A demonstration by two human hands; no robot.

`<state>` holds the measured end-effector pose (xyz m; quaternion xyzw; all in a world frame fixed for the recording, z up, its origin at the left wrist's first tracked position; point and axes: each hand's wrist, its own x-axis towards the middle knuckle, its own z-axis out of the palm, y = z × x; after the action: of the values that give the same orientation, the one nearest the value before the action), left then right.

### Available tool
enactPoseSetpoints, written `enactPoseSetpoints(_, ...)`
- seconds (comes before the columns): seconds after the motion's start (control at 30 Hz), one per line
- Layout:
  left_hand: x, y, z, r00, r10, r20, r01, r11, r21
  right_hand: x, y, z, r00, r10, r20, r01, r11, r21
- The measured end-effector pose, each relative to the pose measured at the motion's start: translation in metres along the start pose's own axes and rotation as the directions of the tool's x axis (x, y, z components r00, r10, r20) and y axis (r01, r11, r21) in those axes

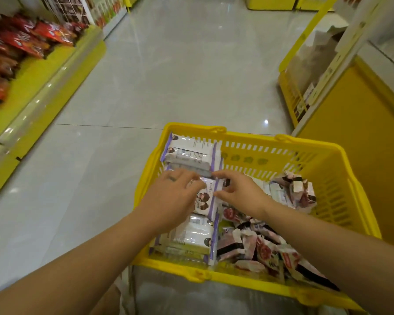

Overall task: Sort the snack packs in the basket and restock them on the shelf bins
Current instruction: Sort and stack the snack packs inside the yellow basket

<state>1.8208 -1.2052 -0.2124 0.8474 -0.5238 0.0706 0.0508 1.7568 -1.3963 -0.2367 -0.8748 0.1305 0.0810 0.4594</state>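
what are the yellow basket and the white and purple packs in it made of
The yellow basket looks like rigid moulded plastic with a slight sheen: one even colour, slotted walls, rounded rim. The white and purple packs look like thin glossy plastic film: bright highlights, soft creases, flat purple end seals. What the film holds cannot be seen.

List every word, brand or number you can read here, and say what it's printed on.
No text can be read.
White-and-purple packs in the basket: small print, too blurred.
Red-and-white packs: red markings, unreadable.
Red bags on the left shelf: pale lettering, motion-blurred.
Tags on the right shelf: too small.
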Motion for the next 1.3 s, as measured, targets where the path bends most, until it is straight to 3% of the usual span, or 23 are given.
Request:
enactPoseSetpoints(0.1,0.002,0.015,0.031,0.962,0.093,0.258,-0.100,0.995,0.012,-0.013,0.029,-0.023,0.996,0.024,-0.081,-0.025,1.000,-0.009)
enactPoseSetpoints(0.17,0.007,0.023,0.045,0.930,0.166,0.329,-0.182,0.983,0.018,-0.018,0.055,-0.047,0.987,0.131,-0.098,-0.149,0.967,-0.208)
enactPoseSetpoints(0.27,0.015,0.035,0.057,0.890,0.255,0.379,-0.288,0.957,0.031,-0.018,0.091,-0.070,0.947,0.321,0.009,-0.269,0.811,-0.520)
enactPoseSetpoints(0.37,0.024,0.042,0.059,0.862,0.295,0.412,-0.354,0.932,0.074,-0.012,0.108,-0.072,0.907,0.391,0.156,-0.181,0.696,-0.695)
enactPoseSetpoints(0.47,0.026,0.032,0.055,0.853,0.297,0.429,-0.359,0.931,0.068,-0.001,0.118,-0.067,0.911,0.371,0.183,-0.079,0.590,-0.803)
enactPoseSetpoints(0.57,0.020,0.013,0.048,0.851,0.304,0.428,-0.341,0.940,0.011,0.012,0.122,-0.067,0.918,0.346,0.192,-0.021,0.527,-0.850)
enactPoseSetpoints(0.73,0.021,0.009,0.042,0.844,0.319,0.432,-0.336,0.941,-0.038,0.021,0.122,-0.074,0.845,0.452,0.287,0.095,0.401,-0.911)
enactPoseSetpoints(0.83,0.033,0.022,0.041,0.888,0.325,0.325,-0.322,0.944,-0.064,0.021,0.118,-0.077,0.847,0.451,0.281,0.151,0.304,-0.941)
enactPoseSetpoints(0.93,0.060,0.048,0.048,0.945,0.199,0.259,-0.145,0.966,-0.214,0.013,0.111,-0.080,0.854,0.426,0.299,0.208,0.249,-0.946)
enactPoseSetpoints(1.03,0.094,0.076,0.068,0.919,-0.049,0.391,0.212,0.898,-0.386,0.004,0.111,-0.078,0.859,0.371,0.354,0.293,0.211,-0.933)
enactPoseSetpoints(1.17,0.127,0.086,0.108,0.823,-0.195,0.534,0.406,0.859,-0.311,0.003,0.113,-0.079,0.832,0.350,0.430,0.400,0.159,-0.903)
enactPoseSetpoints(1.3,0.146,0.087,0.142,0.764,-0.337,0.550,0.506,0.842,-0.188,0.002,0.115,-0.094,0.827,0.335,0.452,0.398,0.219,-0.891)
